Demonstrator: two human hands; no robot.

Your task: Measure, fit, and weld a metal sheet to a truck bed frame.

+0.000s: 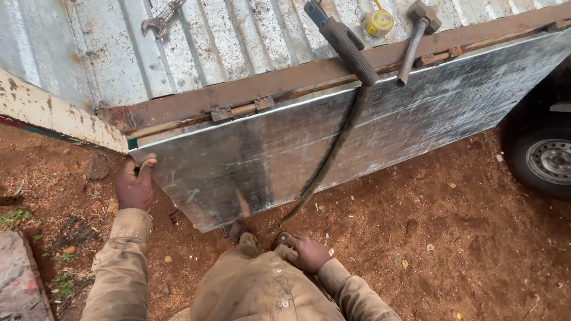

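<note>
A grey metal tailgate panel (pixel 380 131) hangs down from a rusty hinged rail (pixel 250 108) at the edge of a corrugated metal truck bed (pixel 226 41). My left hand (pixel 134 183) grips the panel's left edge near its top corner. My right hand (pixel 307 252) rests low by my front, fingers curled, close to the lower end of a dark cable (pixel 333 156) that runs down across the panel from a black-handled tool (pixel 348 47) lying on the bed. Whether the right hand holds the cable end is unclear.
On the bed lie a wrench (pixel 160 19), a yellow tape measure (pixel 378 22) and a hammer (pixel 416 37). A vehicle wheel (pixel 548 159) stands at the right. Red dirt ground (pixel 452 238) lies below; a painted block (pixel 21 279) sits at bottom left.
</note>
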